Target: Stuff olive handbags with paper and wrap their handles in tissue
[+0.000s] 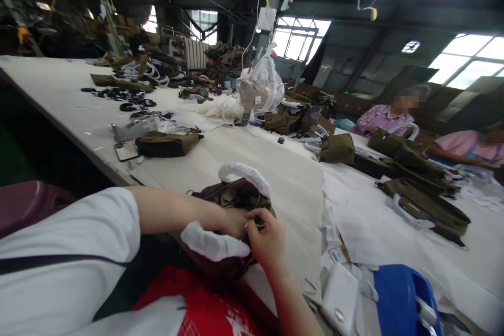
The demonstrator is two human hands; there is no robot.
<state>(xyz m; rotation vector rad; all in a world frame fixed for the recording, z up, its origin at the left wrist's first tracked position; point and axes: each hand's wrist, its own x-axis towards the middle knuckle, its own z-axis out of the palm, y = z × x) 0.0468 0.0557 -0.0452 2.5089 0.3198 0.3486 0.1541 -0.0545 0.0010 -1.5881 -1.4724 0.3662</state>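
Observation:
A dark olive bag (pixel 218 192) stands at the table's near edge in front of me. One white-wrapped handle (pixel 246 174) arches at its far side, and a second wrapped handle (pixel 214 244) lies at its near side. My left hand (pixel 235 222) reaches into the bag's opening, its fingers mostly hidden. Beside it, at the bag's right rim, my right hand (pixel 266 236) is closed in a pinch. A tiny pale bit shows at its fingertips, too small to name. The two hands are very close together.
Left of the bag lie a folded olive bag (pixel 169 143) and a phone (pixel 126 151). A blue plastic container (pixel 405 294) and a white box (pixel 340 296) sit at the lower right. More olive bags (pixel 425 205) line the right side, where two people sit.

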